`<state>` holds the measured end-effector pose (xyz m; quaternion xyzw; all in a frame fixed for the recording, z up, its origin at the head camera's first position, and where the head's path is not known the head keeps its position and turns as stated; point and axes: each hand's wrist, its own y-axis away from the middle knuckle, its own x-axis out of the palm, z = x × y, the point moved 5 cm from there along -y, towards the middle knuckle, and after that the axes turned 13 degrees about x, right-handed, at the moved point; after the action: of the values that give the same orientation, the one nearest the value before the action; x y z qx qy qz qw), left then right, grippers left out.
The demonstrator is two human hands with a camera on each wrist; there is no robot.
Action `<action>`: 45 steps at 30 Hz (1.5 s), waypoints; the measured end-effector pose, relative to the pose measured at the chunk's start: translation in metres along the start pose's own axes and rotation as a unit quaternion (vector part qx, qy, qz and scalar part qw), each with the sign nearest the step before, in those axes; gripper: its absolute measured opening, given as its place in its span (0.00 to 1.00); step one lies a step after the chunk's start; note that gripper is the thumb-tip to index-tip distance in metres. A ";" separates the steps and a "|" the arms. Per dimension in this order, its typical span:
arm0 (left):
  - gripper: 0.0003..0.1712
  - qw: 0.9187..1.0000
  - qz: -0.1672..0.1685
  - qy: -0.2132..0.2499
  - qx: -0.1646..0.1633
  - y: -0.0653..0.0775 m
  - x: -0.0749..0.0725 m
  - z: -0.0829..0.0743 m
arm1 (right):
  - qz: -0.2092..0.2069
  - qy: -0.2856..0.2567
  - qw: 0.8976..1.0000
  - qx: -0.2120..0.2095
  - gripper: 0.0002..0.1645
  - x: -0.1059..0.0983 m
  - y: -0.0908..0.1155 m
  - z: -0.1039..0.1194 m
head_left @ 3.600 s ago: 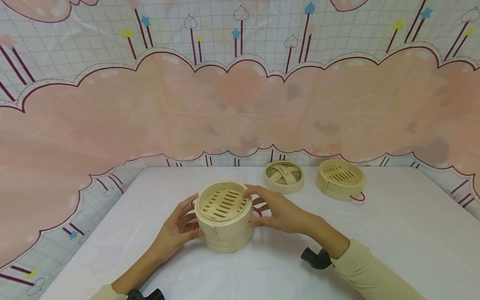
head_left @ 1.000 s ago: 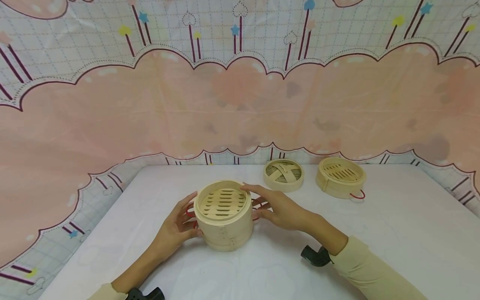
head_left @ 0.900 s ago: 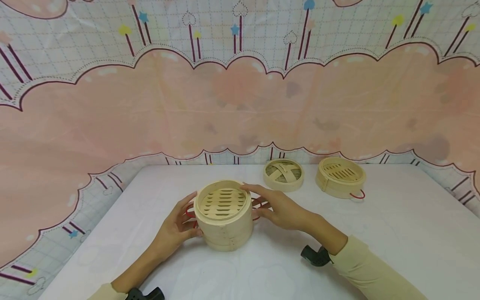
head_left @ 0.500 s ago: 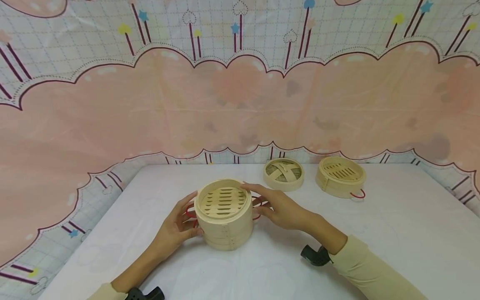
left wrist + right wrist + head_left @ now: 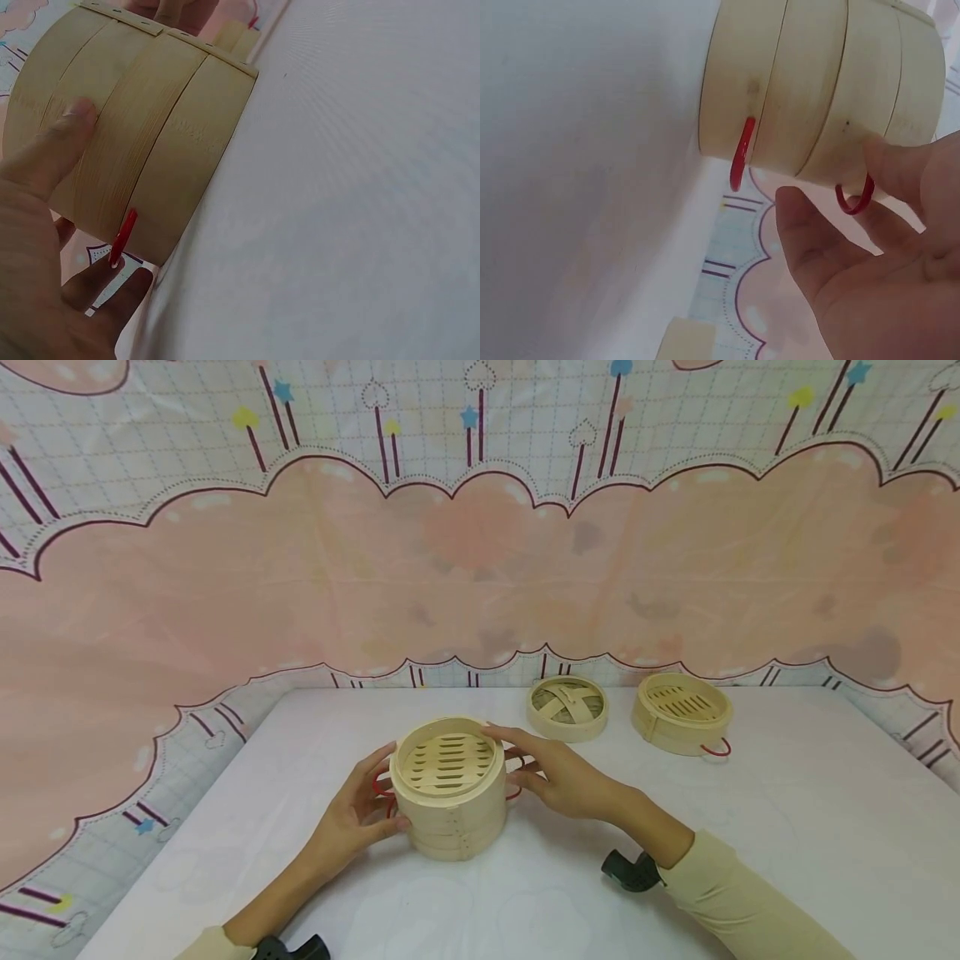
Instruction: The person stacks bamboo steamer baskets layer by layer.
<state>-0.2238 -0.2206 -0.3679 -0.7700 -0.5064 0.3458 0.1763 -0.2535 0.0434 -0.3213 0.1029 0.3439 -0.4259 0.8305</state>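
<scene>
L hand (image 5: 358,810) & R hand (image 5: 558,774) hold the bamboo steamer stack (image 5: 459,823) at approx. 9 & 3 o'clock, fingers curved round its sides. Stack's upright on white table (image 5: 540,902); lid (image 5: 567,708) at abt 2 o'clock from it, single steamer (image 5: 681,717) betw. 2 & 3.

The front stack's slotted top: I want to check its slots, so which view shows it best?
The head view: it looks down onto the slotted top, showing the rows of slots, with the right hand covering only a little edge. Both wrist views show the stack side-on, its slotted top hidden.
</scene>
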 end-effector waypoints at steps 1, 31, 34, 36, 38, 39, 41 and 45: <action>0.54 1.000 0.001 0.000 0.004 0.000 0.000 -0.001 | 0.000 -0.003 1.000 -0.006 0.43 0.000 0.000 0.000; 0.52 0.999 -0.019 -0.021 0.023 0.003 -0.003 -0.006 | -0.011 -0.105 0.994 -0.011 0.41 0.011 -0.001 -0.002; 0.52 0.999 -0.019 -0.018 0.030 0.002 -0.003 -0.006 | -0.013 -0.105 0.994 -0.016 0.42 0.011 0.000 -0.002; 0.53 0.999 -0.018 -0.013 0.033 0.001 -0.003 -0.007 | -0.014 -0.105 0.994 -0.014 0.42 0.010 0.000 -0.002; 0.53 0.999 -0.018 -0.008 0.031 0.001 -0.002 -0.007 | -0.011 -0.106 0.994 -0.007 0.42 0.010 0.000 -0.003; 0.53 0.999 -0.019 -0.006 0.030 0.001 -0.002 -0.007 | -0.009 -0.107 0.994 -0.005 0.42 0.010 0.000 -0.004; 0.52 0.999 -0.018 -0.005 0.030 0.001 -0.001 -0.007 | -0.006 -0.108 0.994 0.000 0.42 0.011 -0.001 -0.005; 0.53 0.999 -0.017 -0.009 0.030 0.002 -0.001 -0.007 | 0.000 -0.111 0.994 0.000 0.41 0.011 -0.001 -0.005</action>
<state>-0.2176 -0.2220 -0.3634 -0.7527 -0.5102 0.3647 0.2002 -0.2521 0.0384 -0.3323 0.0551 0.2498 -0.4350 0.8633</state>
